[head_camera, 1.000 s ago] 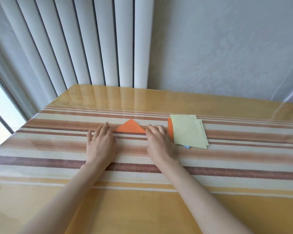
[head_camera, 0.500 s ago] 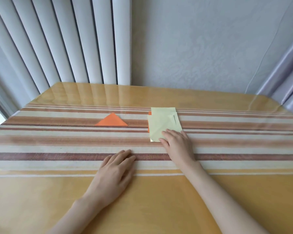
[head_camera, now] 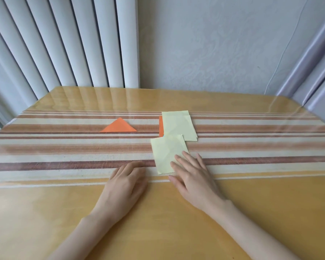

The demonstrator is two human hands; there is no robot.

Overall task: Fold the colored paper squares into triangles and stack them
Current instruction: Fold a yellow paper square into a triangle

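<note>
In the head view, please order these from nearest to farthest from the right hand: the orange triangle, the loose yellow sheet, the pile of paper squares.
1. The loose yellow sheet: touching, under the fingers of the right hand.
2. The pile of paper squares: just beyond that sheet, farther from the person.
3. The orange triangle: farthest, off to the left.

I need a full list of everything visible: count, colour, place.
folded triangle: one, orange, on striped cloth, left of paper stack
paper stack: one, pale yellow top, orange edge at left, far on cloth
loose square sheet: one, pale yellow, nearer than stack, under right fingers
striped cloth: one, cream and brown, across table
table: one, yellow wood
vertical blinds: one set, white, rear left
left hand: one, flat on table
right hand: one, fingers on loose sheet
</note>
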